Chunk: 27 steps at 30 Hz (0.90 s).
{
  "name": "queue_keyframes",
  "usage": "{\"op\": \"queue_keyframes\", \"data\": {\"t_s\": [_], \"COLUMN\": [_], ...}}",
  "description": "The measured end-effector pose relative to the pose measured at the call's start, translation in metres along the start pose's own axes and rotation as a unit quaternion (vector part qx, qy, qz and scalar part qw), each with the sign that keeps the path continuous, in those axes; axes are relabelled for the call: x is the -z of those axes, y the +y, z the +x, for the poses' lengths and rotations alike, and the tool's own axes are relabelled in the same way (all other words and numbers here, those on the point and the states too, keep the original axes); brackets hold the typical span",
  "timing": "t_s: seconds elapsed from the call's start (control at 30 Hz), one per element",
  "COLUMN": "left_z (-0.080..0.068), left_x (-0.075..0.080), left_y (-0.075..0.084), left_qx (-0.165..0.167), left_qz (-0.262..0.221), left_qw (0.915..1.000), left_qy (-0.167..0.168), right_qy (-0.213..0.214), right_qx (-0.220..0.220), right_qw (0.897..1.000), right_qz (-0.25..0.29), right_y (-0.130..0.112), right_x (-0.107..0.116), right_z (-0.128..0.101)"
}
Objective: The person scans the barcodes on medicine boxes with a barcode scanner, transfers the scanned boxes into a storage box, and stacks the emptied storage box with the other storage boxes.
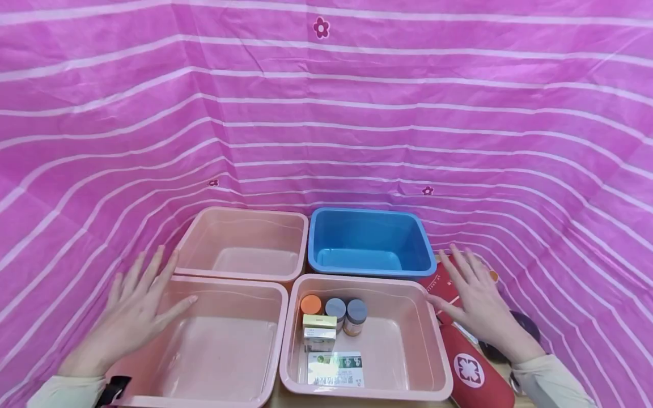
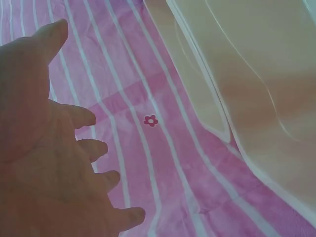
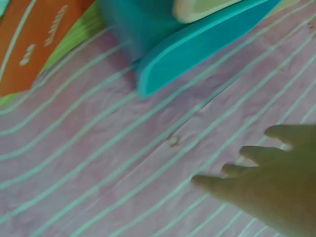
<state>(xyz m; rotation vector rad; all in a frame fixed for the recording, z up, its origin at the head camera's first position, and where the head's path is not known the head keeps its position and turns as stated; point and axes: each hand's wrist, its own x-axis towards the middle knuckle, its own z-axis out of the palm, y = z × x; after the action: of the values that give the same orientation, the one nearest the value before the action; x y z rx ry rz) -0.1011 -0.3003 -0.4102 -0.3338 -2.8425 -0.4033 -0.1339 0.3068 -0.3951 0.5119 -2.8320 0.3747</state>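
Note:
My left hand [image 1: 134,317] is spread with straight fingers above the left side of the near-left pink bin [image 1: 219,345], holding nothing. Fingers extended, my right hand [image 1: 476,303] hovers over the red items right of the near-right pink bin [image 1: 408,362], and it holds nothing either. Inside that bin stand an orange-capped bottle [image 1: 310,305] and two grey-capped bottles [image 1: 355,317], [image 1: 335,310]. In front of them are small boxes [image 1: 319,334] and a flat white-and-green box [image 1: 335,369]. Both wrist views show the hands apart from any object.
A far-left pink bin [image 1: 250,241] and a blue bin [image 1: 369,241] stand behind. To the right lie a red pouch with a white emblem [image 1: 469,368], a red packet [image 1: 442,286] and a dark round object [image 1: 525,326], partly hidden. Pink striped cloth [image 1: 326,113] surrounds everything.

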Motion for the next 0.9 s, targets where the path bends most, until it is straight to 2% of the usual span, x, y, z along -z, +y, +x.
{"op": "queue_keyframes", "data": {"t_s": [0.1,0.23,0.37,0.47,0.6,0.73,0.9], "left_z": [0.009,0.028,0.044,0.05,0.052,0.052,0.053], "left_x": [-0.001,-0.007,-0.019,-0.033,-0.052,-0.065,-0.072], "left_y": [-0.003,-0.012,-0.029,-0.045,-0.062,-0.071,-0.076], "left_qx": [0.011,0.046,0.082,0.103,0.12,0.133,0.13], "left_qz": [-0.014,-0.043,-0.078,-0.093,-0.099,-0.079,-0.052], "left_qw": [0.9996,0.9958,0.9884,0.9838,0.9805,0.9814,0.9867], "left_qy": [-0.019,-0.066,-0.102,-0.114,-0.121,-0.113,-0.083], "right_qy": [0.017,0.017,-0.049,-0.124,-0.198,-0.23,-0.251], "right_qx": [0.055,0.157,0.219,0.218,0.202,0.2,0.184], "right_qw": [0.998,0.987,0.973,0.964,0.952,0.945,0.945], "right_qz": [0.025,0.043,0.06,0.091,0.117,0.113,0.096], "right_y": [-0.023,-0.064,-0.104,-0.126,-0.139,-0.144,-0.146], "right_x": [-0.005,-0.023,-0.051,-0.075,-0.105,-0.127,-0.139], "right_z": [0.012,0.032,0.051,0.061,0.071,0.077,0.08]}}
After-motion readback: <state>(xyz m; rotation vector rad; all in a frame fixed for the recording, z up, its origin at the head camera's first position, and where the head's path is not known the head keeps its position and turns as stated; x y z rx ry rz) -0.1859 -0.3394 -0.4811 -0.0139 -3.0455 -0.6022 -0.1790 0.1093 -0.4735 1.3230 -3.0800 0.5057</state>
